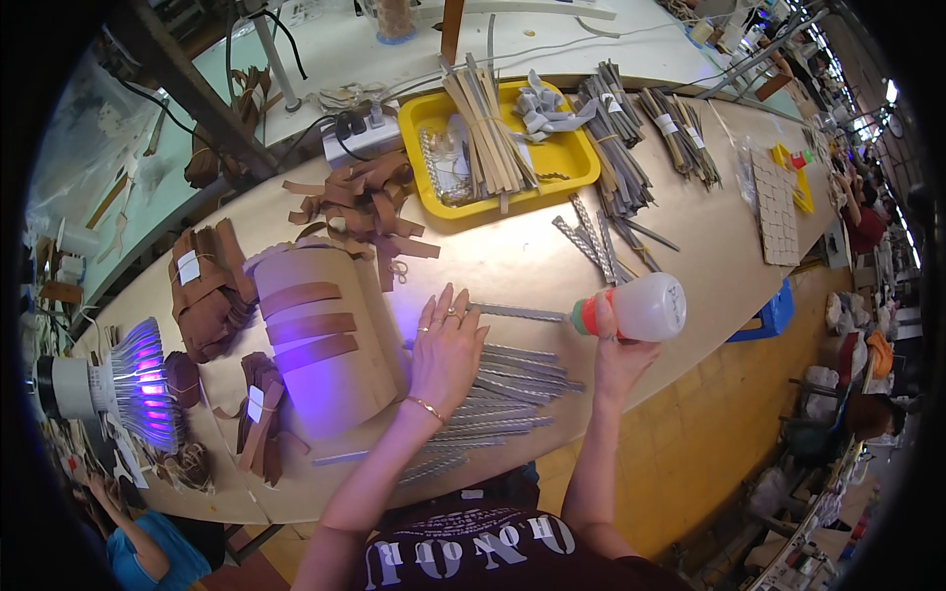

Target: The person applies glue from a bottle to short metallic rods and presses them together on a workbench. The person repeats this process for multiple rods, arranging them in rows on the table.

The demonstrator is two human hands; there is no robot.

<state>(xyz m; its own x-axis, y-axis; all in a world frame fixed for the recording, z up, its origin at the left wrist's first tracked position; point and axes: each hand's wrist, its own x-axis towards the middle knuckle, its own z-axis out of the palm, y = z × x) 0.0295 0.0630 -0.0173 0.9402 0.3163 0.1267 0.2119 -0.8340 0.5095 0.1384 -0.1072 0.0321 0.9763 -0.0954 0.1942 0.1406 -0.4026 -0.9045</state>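
My left hand (pixel 445 355) lies flat with its fingers stretched out, over the left end of a single thin grey strip (pixel 527 313). More grey strips (pixel 522 384), some with a twisted pattern, are fanned out to its right and below it. Raised at the right, my right hand (pixel 621 364) grips a translucent white squeeze bottle (pixel 652 307). The bottle is tilted on its side, and its red and green cap end points left at the strip's right end. Whether anything comes from its tip is too small to tell.
Left of my hand stands a tan curved form (pixel 325 389) bearing brown strips. Brown strip bundles (pixel 212 295) and a lit purple-blue lamp (pixel 148 384) are further left. A yellow tray (pixel 463 212) with strips sits at the back, beside grey bundles (pixel 616 158). A blue bin (pixel 774 313) is beyond the right edge.
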